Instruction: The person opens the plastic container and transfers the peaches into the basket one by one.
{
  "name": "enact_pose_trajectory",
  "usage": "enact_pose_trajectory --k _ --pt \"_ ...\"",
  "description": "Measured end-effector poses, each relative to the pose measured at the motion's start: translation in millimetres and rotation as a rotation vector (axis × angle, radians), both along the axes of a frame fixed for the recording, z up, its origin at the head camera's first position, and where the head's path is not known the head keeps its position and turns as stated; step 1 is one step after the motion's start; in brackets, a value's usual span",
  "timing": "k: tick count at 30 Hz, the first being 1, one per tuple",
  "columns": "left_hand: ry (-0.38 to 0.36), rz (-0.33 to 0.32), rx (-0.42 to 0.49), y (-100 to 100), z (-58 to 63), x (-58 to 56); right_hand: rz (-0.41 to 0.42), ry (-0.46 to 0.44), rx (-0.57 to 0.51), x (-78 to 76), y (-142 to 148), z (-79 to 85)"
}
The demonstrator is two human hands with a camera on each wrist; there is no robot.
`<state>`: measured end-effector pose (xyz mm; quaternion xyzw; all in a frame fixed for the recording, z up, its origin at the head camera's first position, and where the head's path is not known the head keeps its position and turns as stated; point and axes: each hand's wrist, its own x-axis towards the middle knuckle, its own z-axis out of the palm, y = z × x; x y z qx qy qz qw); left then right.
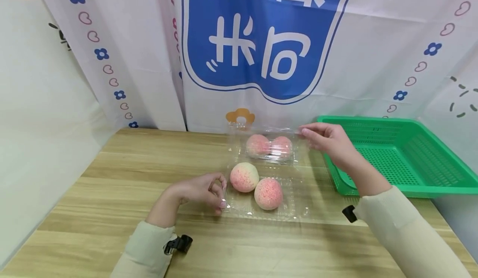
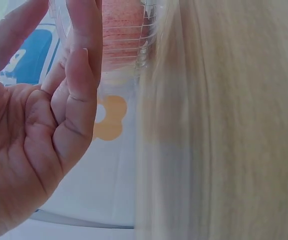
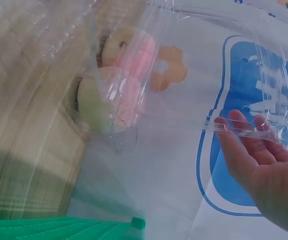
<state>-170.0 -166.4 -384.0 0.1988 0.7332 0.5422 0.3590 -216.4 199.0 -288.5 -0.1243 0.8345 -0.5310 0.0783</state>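
The left hand (image 1: 203,191), fingers bent, pinches the near-left edge of a clear plastic box (image 1: 293,205). Beyond it, the right hand (image 1: 330,143) holds the raised lid (image 1: 237,145) by its upper right corner, between thumb and fingertips. Between the hands sit two pink-and-cream peaches (image 1: 269,193); two more show through plastic farther off. A green basket (image 1: 403,191) crowds the right hand, partly beneath that forearm. A printed cloth (image 1: 149,62) hangs just past the box, behind the wooden table (image 1: 142,178).
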Motion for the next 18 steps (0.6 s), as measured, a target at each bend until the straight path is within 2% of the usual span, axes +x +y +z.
enact_pose_trajectory --k 5,9,13,18 --pt "0.004 -0.004 -0.012 -0.3 2.3 -0.6 -0.033 -0.112 -0.052 -19.4 -4.4 8.3" --pt "-0.013 0.016 -0.013 0.4 0.5 1.7 -0.061 -0.151 -0.074 -30.7 -7.9 8.0" --pt "-0.044 0.022 -0.003 2.8 0.4 2.5 -0.076 -0.138 -0.056 -33.8 -9.0 7.9" --pt "-0.069 0.028 0.007 4.7 1.5 2.2 -0.101 -0.069 0.003 -26.6 -6.2 15.5"
